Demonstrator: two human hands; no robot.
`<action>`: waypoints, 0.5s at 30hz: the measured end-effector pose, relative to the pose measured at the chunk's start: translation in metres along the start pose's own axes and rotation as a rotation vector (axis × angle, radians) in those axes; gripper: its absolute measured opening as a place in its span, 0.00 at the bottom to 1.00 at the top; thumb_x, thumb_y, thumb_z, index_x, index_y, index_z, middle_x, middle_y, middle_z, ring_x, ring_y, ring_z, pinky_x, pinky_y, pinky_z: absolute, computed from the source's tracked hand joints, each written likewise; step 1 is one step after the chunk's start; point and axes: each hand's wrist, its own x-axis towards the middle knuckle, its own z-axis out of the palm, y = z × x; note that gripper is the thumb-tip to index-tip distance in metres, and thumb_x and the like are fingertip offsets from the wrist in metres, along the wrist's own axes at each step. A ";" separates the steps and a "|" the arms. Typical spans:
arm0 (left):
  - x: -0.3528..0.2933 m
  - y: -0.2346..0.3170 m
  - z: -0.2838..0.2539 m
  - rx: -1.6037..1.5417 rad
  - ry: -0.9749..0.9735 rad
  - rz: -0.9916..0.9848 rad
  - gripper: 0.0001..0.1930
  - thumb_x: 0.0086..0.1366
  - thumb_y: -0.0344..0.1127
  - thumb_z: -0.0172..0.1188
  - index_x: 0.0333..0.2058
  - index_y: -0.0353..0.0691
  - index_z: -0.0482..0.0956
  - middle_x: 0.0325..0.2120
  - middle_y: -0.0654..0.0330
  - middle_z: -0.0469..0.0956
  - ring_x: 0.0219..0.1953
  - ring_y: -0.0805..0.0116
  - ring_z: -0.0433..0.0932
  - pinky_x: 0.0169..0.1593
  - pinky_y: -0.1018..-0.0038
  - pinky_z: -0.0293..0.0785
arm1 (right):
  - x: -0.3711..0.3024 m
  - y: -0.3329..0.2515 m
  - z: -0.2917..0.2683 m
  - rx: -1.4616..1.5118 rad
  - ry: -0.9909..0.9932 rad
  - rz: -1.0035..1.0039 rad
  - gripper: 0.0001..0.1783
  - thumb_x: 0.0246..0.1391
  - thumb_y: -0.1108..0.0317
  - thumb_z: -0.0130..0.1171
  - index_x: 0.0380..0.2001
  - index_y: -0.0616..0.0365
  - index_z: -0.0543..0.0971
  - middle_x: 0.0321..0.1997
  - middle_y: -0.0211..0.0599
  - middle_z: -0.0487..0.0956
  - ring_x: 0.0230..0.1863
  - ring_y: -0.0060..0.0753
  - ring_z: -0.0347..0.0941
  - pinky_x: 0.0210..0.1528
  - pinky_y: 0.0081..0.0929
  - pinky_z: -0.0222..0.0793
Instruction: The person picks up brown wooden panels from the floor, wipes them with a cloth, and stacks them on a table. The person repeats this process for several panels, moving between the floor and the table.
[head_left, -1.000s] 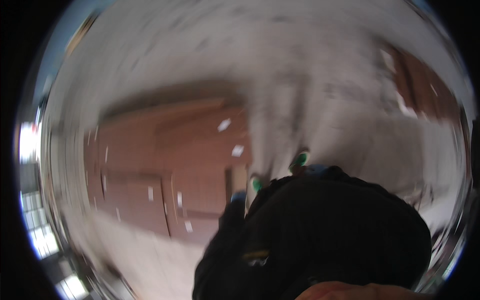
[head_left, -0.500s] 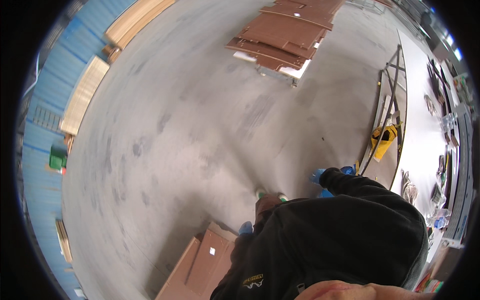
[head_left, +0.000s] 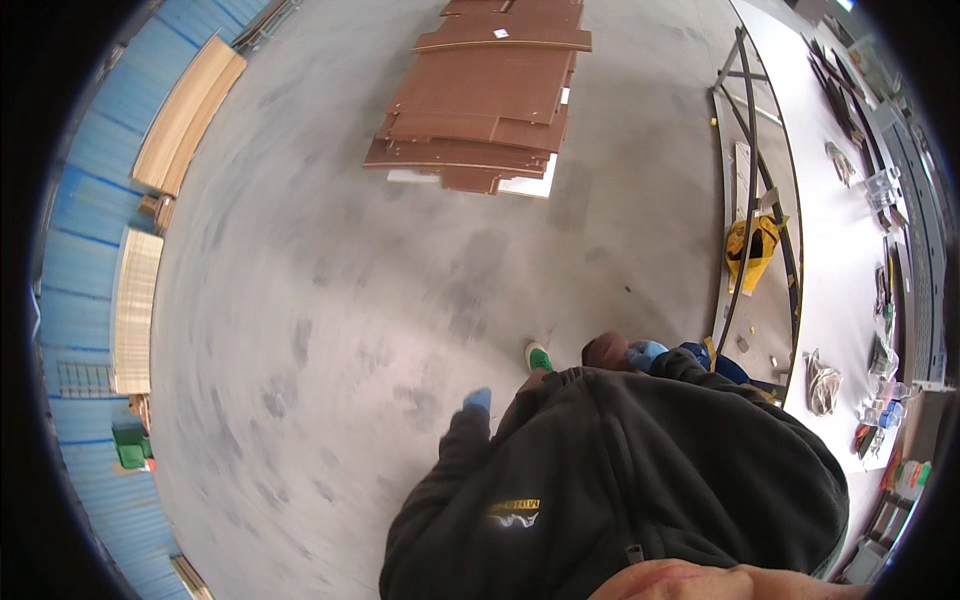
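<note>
My left hand (head_left: 478, 400), in a light blue glove, hangs beside my body above the grey floor (head_left: 350, 400). Nothing is seen touching it, and its fingers are too small and blurred to read. My right hand (head_left: 645, 353), gloved the same way, is next to my brown-trousered knee (head_left: 606, 352). Its fingers blend together, so I cannot make out whether it holds anything. Just right of it lies a dark blue item (head_left: 715, 364), partly hidden by my black sleeve (head_left: 676, 366). One green and white shoe (head_left: 538, 357) shows in front of me.
Ahead is a stack of brown panels (head_left: 480, 85). Along the right runs a long white table (head_left: 830, 250) with cords and small parts; a yellow bag (head_left: 752, 250) sits beneath it by the metal legs. Pale boards (head_left: 136, 310) and a green bin (head_left: 130, 447) line the blue left wall.
My view has turned, and the panel stack stands further left in it. The brown panels at the lower left have left the view. My right knee has come forward beside my right hand.
</note>
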 end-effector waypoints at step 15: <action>0.129 0.392 0.138 -0.281 -0.288 0.298 0.14 0.70 0.44 0.58 0.43 0.41 0.84 0.28 0.63 0.79 0.29 0.69 0.74 0.36 0.68 0.73 | 0.069 0.167 -0.178 0.502 0.489 0.314 0.27 0.69 0.48 0.54 0.57 0.59 0.82 0.55 0.47 0.85 0.57 0.44 0.81 0.59 0.39 0.74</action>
